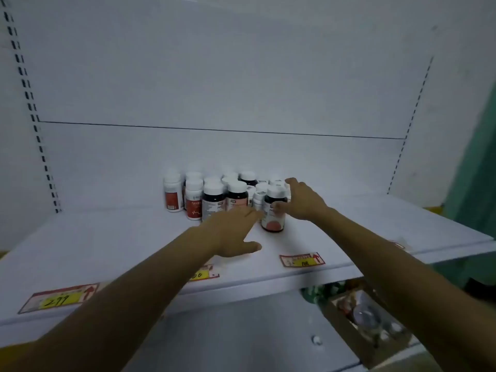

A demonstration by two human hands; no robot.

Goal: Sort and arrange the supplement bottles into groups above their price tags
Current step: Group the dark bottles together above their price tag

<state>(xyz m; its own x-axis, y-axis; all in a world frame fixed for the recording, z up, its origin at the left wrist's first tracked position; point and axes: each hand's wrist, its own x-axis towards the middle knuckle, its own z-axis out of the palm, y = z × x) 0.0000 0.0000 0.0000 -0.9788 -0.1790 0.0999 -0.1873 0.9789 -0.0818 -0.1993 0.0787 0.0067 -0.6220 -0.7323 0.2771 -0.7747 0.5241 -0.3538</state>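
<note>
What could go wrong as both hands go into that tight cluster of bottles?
1. The right hand grips the front dark bottle; pulling it out may topple the small white bottle tight beside it.
2. The left hand reaches in with straight fingers and could knock the front-row bottles.
3. The left forearm partly covers the middle price tag, so a group might land above the wrong tag.

Hands [232, 233] [302, 201] on clustered bottles [213, 198], white shelf [107, 237]
</note>
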